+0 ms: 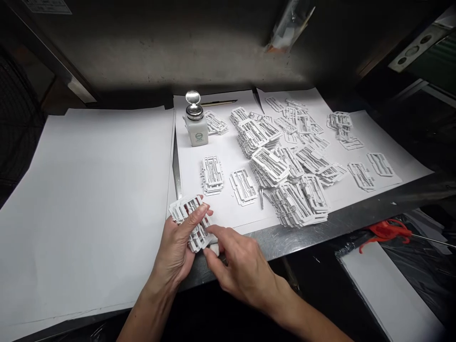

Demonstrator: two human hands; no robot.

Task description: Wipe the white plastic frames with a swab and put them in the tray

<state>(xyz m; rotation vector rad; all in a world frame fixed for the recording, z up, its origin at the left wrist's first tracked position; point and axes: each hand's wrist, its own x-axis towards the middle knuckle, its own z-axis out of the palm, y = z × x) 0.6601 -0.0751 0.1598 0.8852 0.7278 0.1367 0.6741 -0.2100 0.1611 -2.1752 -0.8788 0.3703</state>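
Observation:
My left hand (180,242) grips a small stack of white plastic part frames (196,232), thumb across the top frame. The frames are rectangular with rounded corners and have thin parts inside. At the stack's near right corner my right hand (242,261) is closed, index finger and thumb at the frame edge. A small white piece (214,248), perhaps cloth, shows under its fingers; its kind is unclear. Just beyond my hands a short pile of frames (213,173) and a flatter pile (243,186) lie on white paper. Tweezers (261,197) rest beside them.
A white pump bottle (197,130) with its metal lid up stands at the back, near a thin dark stick (219,102). Taller frame stacks (290,204) and loose frames (302,123) cover the right side. An orange-handled tool (388,231) lies below the metal table edge (285,244).

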